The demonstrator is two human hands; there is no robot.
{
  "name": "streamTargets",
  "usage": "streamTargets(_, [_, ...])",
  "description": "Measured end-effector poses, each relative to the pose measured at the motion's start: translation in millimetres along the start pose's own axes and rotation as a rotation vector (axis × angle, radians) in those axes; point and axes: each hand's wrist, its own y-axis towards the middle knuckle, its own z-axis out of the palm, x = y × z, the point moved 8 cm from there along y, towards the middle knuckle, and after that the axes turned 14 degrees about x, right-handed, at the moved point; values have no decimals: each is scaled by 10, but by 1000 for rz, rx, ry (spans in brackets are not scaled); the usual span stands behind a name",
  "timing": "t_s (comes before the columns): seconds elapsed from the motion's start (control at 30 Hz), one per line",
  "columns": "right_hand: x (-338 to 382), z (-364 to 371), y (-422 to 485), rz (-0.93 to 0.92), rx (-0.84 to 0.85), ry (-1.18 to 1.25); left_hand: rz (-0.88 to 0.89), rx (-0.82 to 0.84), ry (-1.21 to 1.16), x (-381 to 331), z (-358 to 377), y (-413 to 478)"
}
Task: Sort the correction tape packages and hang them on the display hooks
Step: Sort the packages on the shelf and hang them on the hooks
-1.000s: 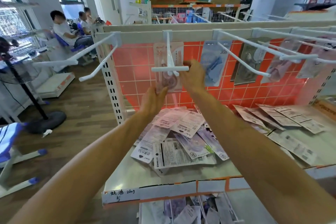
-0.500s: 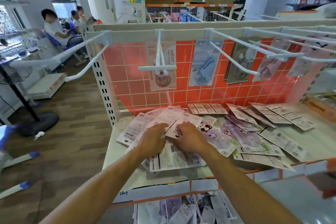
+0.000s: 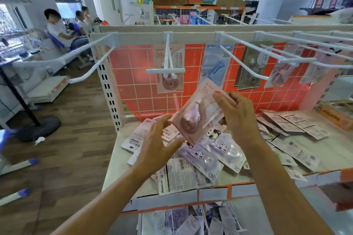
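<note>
1. The right hand (image 3: 238,118) grasps a pink package (image 3: 198,114) by its upper right part, with the thumb on the front and the fingers behind. The package is tilted and in the air. It is above the pile (image 3: 191,175) on the shelf (image 3: 114,160), below and to the right of the middle hook (image 3: 167,57).
2. The left hand (image 3: 158,143) is loose and holds nothing. Its fingers are just beside the lower left edge of the package; I cannot tell if they touch it.
3. I judge that the step in hand is to bring this package to the middle hook, because the hung package (image 3: 178,59) there looks like the same pink kind.
4. To do it well:
   - Turn the package upright, with the printed face to the front.
   - Let the left hand steady the lower edge.
   - Keep the thumb away from the top, so that the hang hole stays free.
   - Put the hole on the hook's tip behind the front crossbar, then push the package back to the hung one.
5. Both pink packages show "36" near the top.
6. The blue package (image 3: 214,63) on the next hook shows "30m".
7. The purple packages (image 3: 225,148) in the pile have panda pictures, and one word seems to read "PANDA".
8. The packages that lie face down show fine print and barcodes, too small to read.
</note>
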Motion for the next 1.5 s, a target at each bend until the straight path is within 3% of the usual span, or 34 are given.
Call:
streamTargets(0.2, [-73, 104, 23, 29, 48, 164, -103, 88, -259, -36, -23, -148])
streamTargets(0.37, [114, 358, -18, -63, 141, 194, -133, 190, -507, -83, 50, -282])
streamTargets(0.73, [835, 539, -294, -376, 248, 218, 41, 53, -444, -300, -240, -466])
streamTargets(0.9, [1065, 560, -345, -474, 199, 145, 156, -4, -406, -499, -372, -519])
streamTargets(1.27, [1076, 640, -270, -466, 165, -23, 156, 3, -406, -484, -378, -515])
streamTargets(1.5, [735, 679, 194, -248, 196, -120, 21, 2, -391, -277, -418, -244])
